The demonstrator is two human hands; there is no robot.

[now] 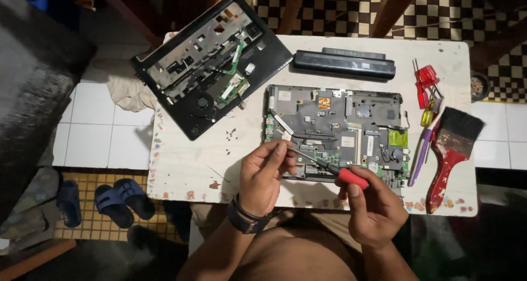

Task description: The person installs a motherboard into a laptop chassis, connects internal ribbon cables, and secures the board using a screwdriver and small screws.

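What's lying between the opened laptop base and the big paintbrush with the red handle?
In the head view, a purple-handled screwdriver and a yellow-handled one lie between the grey laptop base and the black-bristled paintbrush.

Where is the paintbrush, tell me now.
In the head view the paintbrush lies flat at the right edge of the white table, beside the spare screwdrivers and right of the opened laptop base.

left hand (265, 174) pinching, right hand (374, 209) gripping

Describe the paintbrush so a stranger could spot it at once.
Start at the white table and go to its right edge, past the opened laptop base. There lies the paintbrush, beside thin screwdrivers: broad black bristles and a worn red handle.
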